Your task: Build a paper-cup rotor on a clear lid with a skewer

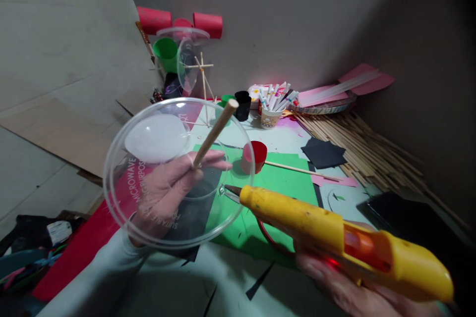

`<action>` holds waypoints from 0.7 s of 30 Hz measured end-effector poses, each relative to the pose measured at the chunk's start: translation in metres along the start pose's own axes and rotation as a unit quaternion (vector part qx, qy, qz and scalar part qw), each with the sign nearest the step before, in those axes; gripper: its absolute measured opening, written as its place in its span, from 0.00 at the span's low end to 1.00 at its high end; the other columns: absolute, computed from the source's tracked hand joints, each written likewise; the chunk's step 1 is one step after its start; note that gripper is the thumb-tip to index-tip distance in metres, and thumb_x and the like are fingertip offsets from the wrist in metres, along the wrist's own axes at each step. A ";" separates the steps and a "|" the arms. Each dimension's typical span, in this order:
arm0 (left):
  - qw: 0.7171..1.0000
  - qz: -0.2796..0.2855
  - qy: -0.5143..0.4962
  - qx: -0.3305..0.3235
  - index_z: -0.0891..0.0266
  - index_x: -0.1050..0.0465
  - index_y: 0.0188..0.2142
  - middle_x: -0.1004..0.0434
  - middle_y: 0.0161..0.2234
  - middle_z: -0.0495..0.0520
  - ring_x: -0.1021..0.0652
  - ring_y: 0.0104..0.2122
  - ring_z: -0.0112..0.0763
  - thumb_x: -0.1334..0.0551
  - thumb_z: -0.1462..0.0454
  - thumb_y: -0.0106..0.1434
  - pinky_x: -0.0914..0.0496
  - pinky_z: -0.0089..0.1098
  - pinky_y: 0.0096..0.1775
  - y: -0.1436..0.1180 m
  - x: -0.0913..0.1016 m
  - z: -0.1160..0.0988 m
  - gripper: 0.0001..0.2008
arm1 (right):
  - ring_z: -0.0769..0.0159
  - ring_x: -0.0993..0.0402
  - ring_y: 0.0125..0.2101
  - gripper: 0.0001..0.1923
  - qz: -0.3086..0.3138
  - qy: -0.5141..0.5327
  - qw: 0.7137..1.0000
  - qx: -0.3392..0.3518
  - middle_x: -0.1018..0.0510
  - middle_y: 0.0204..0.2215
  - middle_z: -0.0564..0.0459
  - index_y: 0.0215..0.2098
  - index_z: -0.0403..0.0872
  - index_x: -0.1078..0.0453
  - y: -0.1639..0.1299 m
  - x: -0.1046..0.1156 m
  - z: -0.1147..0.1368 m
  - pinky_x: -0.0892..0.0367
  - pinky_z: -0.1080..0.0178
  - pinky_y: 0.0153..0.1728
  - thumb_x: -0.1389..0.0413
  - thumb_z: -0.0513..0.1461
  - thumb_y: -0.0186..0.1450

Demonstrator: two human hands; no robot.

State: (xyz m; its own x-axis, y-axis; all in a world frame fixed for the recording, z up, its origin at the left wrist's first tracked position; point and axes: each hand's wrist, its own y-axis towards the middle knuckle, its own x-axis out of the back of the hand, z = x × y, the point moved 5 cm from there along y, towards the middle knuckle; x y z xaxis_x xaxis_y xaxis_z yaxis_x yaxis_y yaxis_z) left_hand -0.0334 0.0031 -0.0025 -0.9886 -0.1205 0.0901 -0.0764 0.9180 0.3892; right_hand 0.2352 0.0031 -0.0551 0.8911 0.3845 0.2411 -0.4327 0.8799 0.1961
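Note:
My left hand (167, 188) shows through a clear round plastic lid (178, 244) printed with white lettering. Its fingers are closed around a wooden stick (215, 131) that seems to pass through the lid, its upper end slanting up toward the right. A yellow hot glue gun (297, 210) is in my right hand (334, 277), with a red light glowing on its side. The dark nozzle points left at the lid's right part, where a small clear blob of glue (222, 189) shows. Whether the nozzle touches the lid I cannot tell.
Below lie green paper (282, 188), a red paper cup (259, 153) and a thin stick (290, 167). Black paper pieces (323, 152) and many wooden sticks (345, 143) are at right. Behind stand a cup of markers (271, 118) and a stick frame (203, 79) against the wall.

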 end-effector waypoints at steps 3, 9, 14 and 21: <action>1.000 0.025 0.003 -0.008 0.48 0.18 0.51 0.12 0.44 0.47 0.17 0.49 0.36 0.39 0.64 0.73 0.31 0.39 0.61 0.000 0.001 0.001 0.13 | 0.53 0.16 0.29 0.23 -0.021 0.004 1.000 0.001 0.14 0.37 0.52 0.57 0.65 0.24 -0.004 0.003 -0.005 0.21 0.61 0.21 0.36 0.54 0.63; 0.999 0.045 0.014 -0.012 0.42 0.20 0.53 0.13 0.46 0.41 0.18 0.51 0.29 0.41 0.65 0.74 0.33 0.32 0.62 0.001 0.002 0.003 0.16 | 0.61 0.19 0.23 0.17 -0.049 -0.002 0.998 0.036 0.16 0.29 0.54 0.49 0.61 0.19 0.003 -0.003 0.011 0.22 0.64 0.22 0.34 0.54 0.63; 0.999 0.037 0.021 -0.014 0.43 0.19 0.53 0.13 0.46 0.41 0.18 0.50 0.30 0.41 0.65 0.74 0.33 0.34 0.62 0.001 0.002 0.002 0.16 | 0.62 0.19 0.23 0.16 -0.024 -0.023 0.999 0.029 0.16 0.27 0.54 0.42 0.60 0.17 0.002 -0.004 0.011 0.23 0.66 0.21 0.38 0.57 0.65; 0.999 0.032 0.036 -0.005 0.42 0.19 0.53 0.13 0.46 0.43 0.18 0.51 0.33 0.40 0.63 0.73 0.36 0.38 0.65 0.000 0.004 0.002 0.15 | 0.59 0.14 0.30 0.17 -0.011 0.040 0.999 -0.016 0.13 0.37 0.56 0.53 0.66 0.22 -0.013 0.019 -0.027 0.19 0.65 0.27 0.40 0.53 0.68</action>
State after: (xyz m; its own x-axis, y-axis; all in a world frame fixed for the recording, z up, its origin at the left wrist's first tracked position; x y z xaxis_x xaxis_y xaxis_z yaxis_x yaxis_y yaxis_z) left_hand -0.0380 0.0036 -0.0035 -0.9797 -0.0892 0.1797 -0.0126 0.9212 0.3889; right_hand 0.2619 0.0068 -0.0789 0.9093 0.3844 0.1595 -0.4088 0.8968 0.1689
